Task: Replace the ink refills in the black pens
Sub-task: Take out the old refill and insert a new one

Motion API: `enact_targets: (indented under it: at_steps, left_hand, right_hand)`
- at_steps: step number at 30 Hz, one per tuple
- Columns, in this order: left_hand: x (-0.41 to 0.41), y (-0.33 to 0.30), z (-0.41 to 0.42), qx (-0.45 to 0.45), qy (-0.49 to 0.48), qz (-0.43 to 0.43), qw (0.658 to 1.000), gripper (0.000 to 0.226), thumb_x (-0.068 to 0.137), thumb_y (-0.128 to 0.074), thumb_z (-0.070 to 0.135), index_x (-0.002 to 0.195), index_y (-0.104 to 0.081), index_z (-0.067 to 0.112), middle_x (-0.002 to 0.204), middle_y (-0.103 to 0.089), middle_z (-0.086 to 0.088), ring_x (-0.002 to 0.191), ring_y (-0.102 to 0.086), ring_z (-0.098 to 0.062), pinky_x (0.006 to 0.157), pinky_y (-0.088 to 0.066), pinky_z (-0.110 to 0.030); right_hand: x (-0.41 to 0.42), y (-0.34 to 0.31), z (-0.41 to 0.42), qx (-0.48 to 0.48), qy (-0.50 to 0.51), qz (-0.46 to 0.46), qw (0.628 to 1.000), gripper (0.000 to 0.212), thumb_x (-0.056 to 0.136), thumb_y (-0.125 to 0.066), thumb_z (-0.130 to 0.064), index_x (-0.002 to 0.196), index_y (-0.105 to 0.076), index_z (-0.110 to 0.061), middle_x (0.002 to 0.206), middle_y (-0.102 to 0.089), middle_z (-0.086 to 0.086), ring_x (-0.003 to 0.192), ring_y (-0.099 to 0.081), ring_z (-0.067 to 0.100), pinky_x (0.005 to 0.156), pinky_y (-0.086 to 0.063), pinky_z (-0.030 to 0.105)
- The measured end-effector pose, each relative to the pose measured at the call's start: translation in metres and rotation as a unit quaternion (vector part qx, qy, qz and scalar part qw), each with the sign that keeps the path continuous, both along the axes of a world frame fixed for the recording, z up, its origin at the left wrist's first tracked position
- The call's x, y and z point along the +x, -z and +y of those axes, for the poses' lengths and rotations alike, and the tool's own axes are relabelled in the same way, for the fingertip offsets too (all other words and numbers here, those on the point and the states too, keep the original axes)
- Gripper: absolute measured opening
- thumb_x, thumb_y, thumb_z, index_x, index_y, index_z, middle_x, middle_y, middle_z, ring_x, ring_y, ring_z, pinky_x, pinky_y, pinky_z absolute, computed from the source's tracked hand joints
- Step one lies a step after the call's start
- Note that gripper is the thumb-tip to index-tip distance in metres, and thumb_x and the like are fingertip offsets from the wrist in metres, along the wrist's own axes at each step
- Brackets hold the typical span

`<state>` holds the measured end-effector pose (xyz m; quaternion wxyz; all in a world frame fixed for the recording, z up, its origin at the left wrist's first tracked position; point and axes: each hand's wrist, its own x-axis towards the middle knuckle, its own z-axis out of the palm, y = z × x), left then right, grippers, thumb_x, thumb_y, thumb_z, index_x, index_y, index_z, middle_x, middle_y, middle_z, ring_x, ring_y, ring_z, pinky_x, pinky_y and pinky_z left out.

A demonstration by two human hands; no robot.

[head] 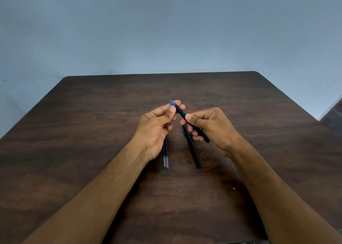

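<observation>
Black pen [180,111] held in both hands above mid-surface.

Left hand [157,127] pinching the blue tip end between thumb and fingertips; right hand [211,129] closed round the barrel, thumb on top. Second black pen [193,149] lying on the dark wooden surface [92,132] under the right hand; two ink refills [166,156] side by side under the left wrist, toward the near edge.

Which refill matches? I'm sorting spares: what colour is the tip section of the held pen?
Blue, at the tip section beside the left hand; head view.
</observation>
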<state>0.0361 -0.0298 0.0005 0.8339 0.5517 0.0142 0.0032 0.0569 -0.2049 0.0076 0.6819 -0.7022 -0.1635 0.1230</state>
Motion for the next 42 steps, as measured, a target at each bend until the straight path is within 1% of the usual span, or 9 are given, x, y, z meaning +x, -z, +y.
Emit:
enact_targets:
  at_steps: [7,12,16,20,22,25,30,37,42]
  left_hand:
    - [0.004,-0.0003,-0.0035,-0.021,-0.042,0.011,0.999,0.029,0.068,-0.08,0.027,0.094,-0.075,0.013,0.1,-0.076,-0.002,0.075,-0.058,-0.003,0.072,-0.037,-0.026]
    - [0.0017,0.0001,-0.0015,0.042,0.032,-0.061,0.997,0.026,0.092,-0.061,0.023,0.116,-0.07,0.018,0.119,-0.072,-0.002,0.098,-0.061,-0.008,0.079,-0.036,-0.028]
    - [0.0014,-0.0014,0.0008,0.028,-0.021,-0.035,0.999,0.024,0.075,-0.076,0.03,0.096,-0.078,0.018,0.102,-0.077,-0.005,0.083,-0.064,-0.003,0.074,-0.036,-0.028]
    - [0.0047,0.0001,-0.0025,0.013,-0.069,-0.008,0.997,0.041,0.05,-0.088,0.042,0.079,-0.073,0.017,0.08,-0.072,0.002,0.067,-0.056,-0.005,0.068,-0.038,-0.026]
    - [0.0043,-0.0007,-0.0016,0.006,-0.031,-0.022,0.999,0.044,0.059,-0.085,0.045,0.09,-0.074,0.017,0.09,-0.073,0.001,0.076,-0.058,-0.01,0.074,-0.04,-0.027]
    - [0.0016,-0.0023,0.0006,0.037,0.05,-0.066,0.996,0.034,0.091,-0.063,0.032,0.121,-0.068,0.017,0.121,-0.071,-0.004,0.099,-0.063,-0.014,0.083,-0.036,-0.033]
    - [0.0012,-0.0007,0.0027,0.024,0.022,-0.075,0.997,0.027,0.089,-0.063,0.022,0.113,-0.072,0.013,0.115,-0.073,-0.012,0.108,-0.063,-0.022,0.093,-0.034,-0.041]
    - [0.003,-0.0009,-0.0034,-0.018,-0.026,-0.054,0.998,0.035,0.077,-0.074,0.023,0.107,-0.071,0.006,0.1,-0.075,-0.009,0.089,-0.062,-0.018,0.077,-0.039,-0.03]
    - [0.0022,-0.0016,-0.0023,-0.026,0.044,-0.089,0.995,0.027,0.093,-0.06,0.013,0.119,-0.068,0.008,0.118,-0.071,-0.014,0.098,-0.068,-0.017,0.084,-0.053,-0.028]
  right_hand:
    - [0.0012,0.0009,-0.0006,0.017,-0.011,-0.004,1.0,0.023,0.099,-0.062,-0.012,0.091,-0.076,0.004,0.065,-0.058,0.009,0.055,-0.046,0.015,0.045,-0.037,0.024]
    - [0.0016,0.001,-0.0019,0.015,-0.006,-0.007,1.0,0.024,0.101,-0.059,-0.01,0.092,-0.075,0.007,0.065,-0.057,0.01,0.055,-0.045,0.016,0.046,-0.036,0.025]
    - [-0.0004,0.0002,-0.0004,0.013,-0.017,-0.006,1.0,0.024,0.1,-0.06,-0.011,0.093,-0.075,0.006,0.067,-0.058,0.01,0.056,-0.046,0.016,0.046,-0.037,0.025]
    - [-0.0026,-0.0008,0.0013,0.008,-0.025,-0.009,1.0,0.025,0.1,-0.06,-0.011,0.095,-0.074,0.008,0.068,-0.057,0.012,0.057,-0.046,0.017,0.048,-0.037,0.026]
    - [-0.0026,-0.0017,0.0011,0.018,-0.019,-0.01,1.0,0.025,0.1,-0.06,-0.011,0.096,-0.074,0.009,0.068,-0.056,0.013,0.057,-0.045,0.018,0.047,-0.036,0.026]
    - [-0.0012,-0.0023,-0.0007,0.035,-0.002,-0.01,0.999,0.026,0.101,-0.058,-0.01,0.095,-0.073,0.01,0.066,-0.056,0.01,0.056,-0.045,0.018,0.047,-0.035,0.026]
    - [-0.0018,-0.0011,0.0,0.034,-0.01,-0.018,0.999,0.026,0.102,-0.058,-0.012,0.093,-0.075,0.006,0.066,-0.058,0.008,0.056,-0.046,0.017,0.046,-0.037,0.025]
    - [-0.0012,0.0,0.0011,0.05,-0.022,-0.018,0.998,0.027,0.101,-0.058,-0.014,0.095,-0.075,0.007,0.069,-0.058,0.012,0.058,-0.046,0.019,0.047,-0.037,0.027]
    - [0.0002,0.0021,0.0012,0.048,-0.015,-0.012,0.999,0.028,0.103,-0.055,-0.011,0.095,-0.074,0.009,0.068,-0.057,0.012,0.056,-0.046,0.019,0.046,-0.036,0.027]
